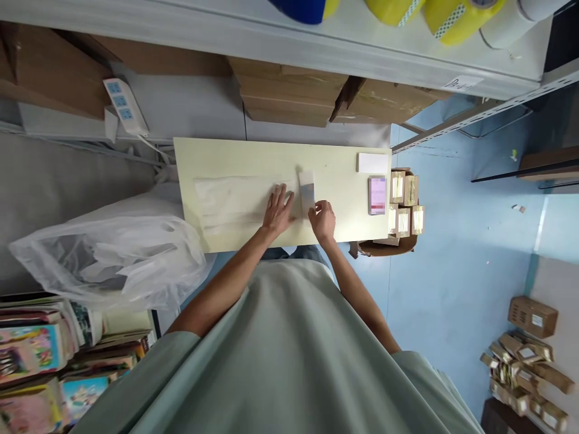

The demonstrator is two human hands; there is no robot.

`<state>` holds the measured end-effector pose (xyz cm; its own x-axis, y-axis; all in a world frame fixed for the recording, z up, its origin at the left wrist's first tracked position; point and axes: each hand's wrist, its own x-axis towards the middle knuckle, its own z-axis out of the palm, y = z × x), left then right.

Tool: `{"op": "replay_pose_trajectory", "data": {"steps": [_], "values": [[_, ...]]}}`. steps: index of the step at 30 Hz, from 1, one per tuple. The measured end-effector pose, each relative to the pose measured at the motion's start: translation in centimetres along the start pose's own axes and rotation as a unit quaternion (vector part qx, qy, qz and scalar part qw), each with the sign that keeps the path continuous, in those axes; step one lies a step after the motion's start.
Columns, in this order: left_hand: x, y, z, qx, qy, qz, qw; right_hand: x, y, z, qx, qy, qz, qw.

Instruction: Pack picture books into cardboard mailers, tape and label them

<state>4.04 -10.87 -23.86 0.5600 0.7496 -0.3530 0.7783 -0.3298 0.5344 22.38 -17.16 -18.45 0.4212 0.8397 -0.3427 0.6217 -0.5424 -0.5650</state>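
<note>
My left hand (279, 211) lies flat with fingers spread on a thin whitish sheet (233, 202), which is stretched along a pale yellow tabletop (271, 158). Just right of that hand is a narrow flat strip (307, 191), white at its far end and grey-blue along the middle. My right hand (322, 218) is closed, its fingers curled and pinching at the strip's near right edge. The fingertips partly cover that edge. What the strip is made of I cannot make out.
A white block (372, 163) and a pink-purple pack (377, 195) rest at the table's right end. Small cartons (404, 205) stand beyond it. A large clear plastic bag (117, 259) with white scraps sits left. A shelf (271, 36) with tape rolls crosses above; a power strip (125, 105) hangs far left.
</note>
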Motion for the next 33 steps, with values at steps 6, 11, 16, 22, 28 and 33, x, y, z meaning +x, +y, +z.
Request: {"op": "replay_pose_trajectory", "data": {"steps": [6,11,16,22,28,33], "values": [[-4.5,-5.3,-2.2,0.025,-0.017,-0.018,0.999,-1.8,-3.9,3.8,-0.029,-0.040,-0.024,0.998],[-5.8,-8.0,-3.0,0.018,-0.002,0.024,1.000,-1.7,-5.4,8.2,-0.057,-0.083,-0.018,0.995],[-6.1,-9.5,-3.4,0.011,0.008,0.041,0.999,-1.5,-5.0,10.9,-0.074,-0.058,-0.028,0.995],[-6.0,-8.5,-3.8,0.002,0.022,0.035,0.999,-1.8,-4.3,9.9,-0.050,-0.021,-0.044,0.998],[-3.9,-5.6,-2.6,-0.033,0.015,0.085,0.996,-0.9,-2.5,7.7,0.030,0.087,0.048,0.995],[-2.8,-3.7,-0.5,-0.049,0.009,0.090,0.995,-0.2,-0.6,6.2,0.133,0.054,0.122,0.982]]}}
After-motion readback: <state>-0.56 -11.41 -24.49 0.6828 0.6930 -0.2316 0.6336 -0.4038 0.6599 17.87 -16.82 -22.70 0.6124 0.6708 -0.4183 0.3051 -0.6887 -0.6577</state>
